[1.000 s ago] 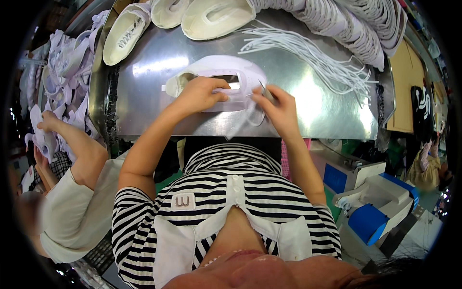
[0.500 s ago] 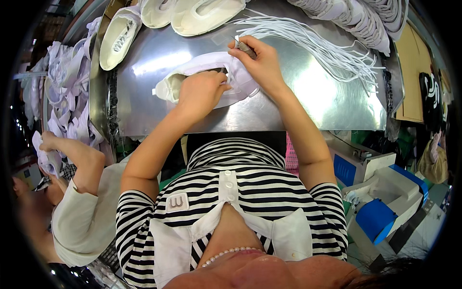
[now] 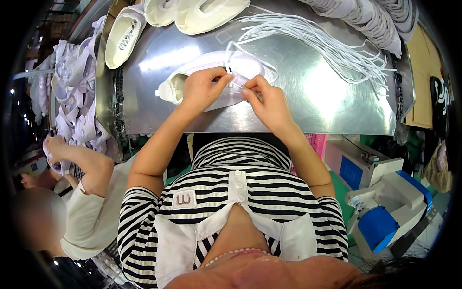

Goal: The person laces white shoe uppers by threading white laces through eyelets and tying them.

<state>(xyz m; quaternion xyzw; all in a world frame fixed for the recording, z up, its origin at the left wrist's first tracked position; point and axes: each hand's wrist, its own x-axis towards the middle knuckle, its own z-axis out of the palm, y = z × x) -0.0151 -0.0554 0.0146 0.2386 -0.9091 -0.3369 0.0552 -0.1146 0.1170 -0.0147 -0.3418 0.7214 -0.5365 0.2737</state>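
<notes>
A white shoe upper [image 3: 169, 89] lies on its side on the metal table in front of me, its padded heel collar to the left. My left hand [image 3: 206, 89] rests over its opening, thumb and forefinger pinched at the eyelet edge. My right hand [image 3: 265, 102] pinches a white shoelace [image 3: 273, 68] close to the eyelets, just right of my left fingertips. The lace arches in a loose loop beyond both hands. My fingers partly cover the eyelets, so the exact threading is hidden.
A bundle of white laces [image 3: 313, 41] spreads at the back right, with stacked uppers [image 3: 356, 21] behind. Cream shoes [image 3: 126, 38] line the back left. A co-worker [image 3: 91, 207] sits left beside piled uppers [image 3: 74, 91]. A blue-and-grey machine [image 3: 378, 226] stands to my right.
My right hand has come down toward me from beyond the shoe upper to the eyelets. A loose lace loop now shows past the hands. The left hand stays at the opening.
</notes>
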